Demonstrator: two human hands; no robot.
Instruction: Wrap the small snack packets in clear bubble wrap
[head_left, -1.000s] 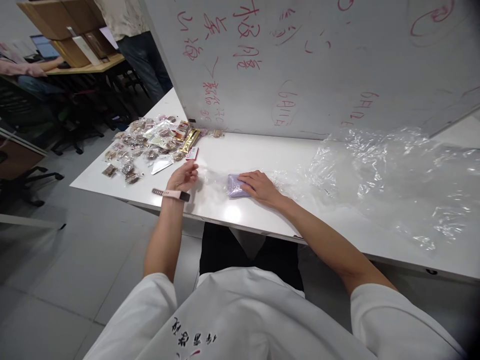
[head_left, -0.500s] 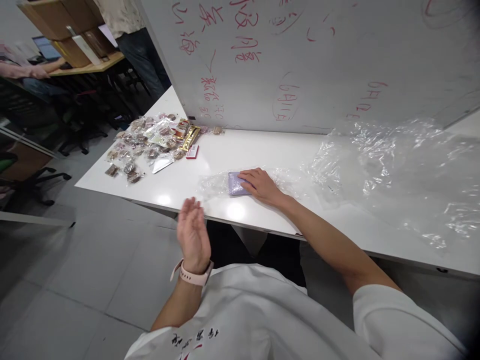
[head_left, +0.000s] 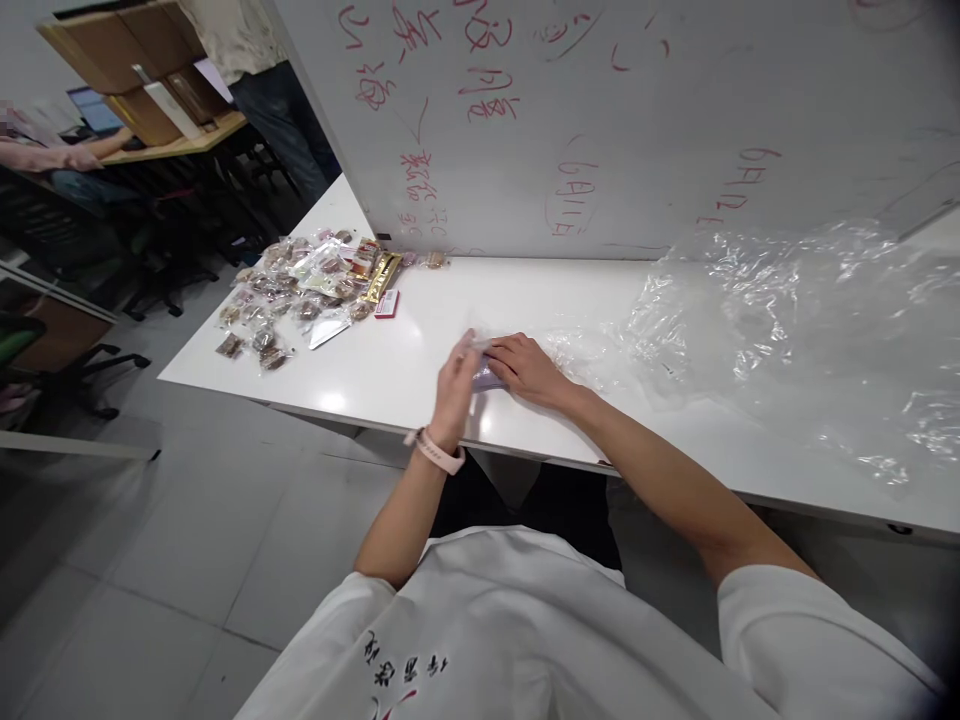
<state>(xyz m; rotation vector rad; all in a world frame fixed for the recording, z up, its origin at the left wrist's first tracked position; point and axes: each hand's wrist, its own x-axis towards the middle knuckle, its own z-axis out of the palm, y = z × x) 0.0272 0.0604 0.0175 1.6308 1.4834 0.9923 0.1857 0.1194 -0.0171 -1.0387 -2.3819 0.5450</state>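
Observation:
A small purple packet [head_left: 487, 378] lies on the white table [head_left: 420, 330] inside thin clear plastic film, mostly covered by my hands. My right hand [head_left: 529, 368] rests flat on the packet, fingers stretched out over it. My left hand [head_left: 457, 375], with a pink watch at the wrist, pinches the edge of the clear film just left of the packet and lifts it a little.
A heap of small wrapped snacks [head_left: 300, 290] with a gold bar and a red-white box lies at the table's left end. Crumpled clear plastic sheeting [head_left: 787, 330] covers the right side. A whiteboard [head_left: 600, 120] with red writing stands behind. Other people and desks are at far left.
My left hand went from the table back toward my body, then came forward again and took hold of the film beside the packet. My right hand stayed on the packet.

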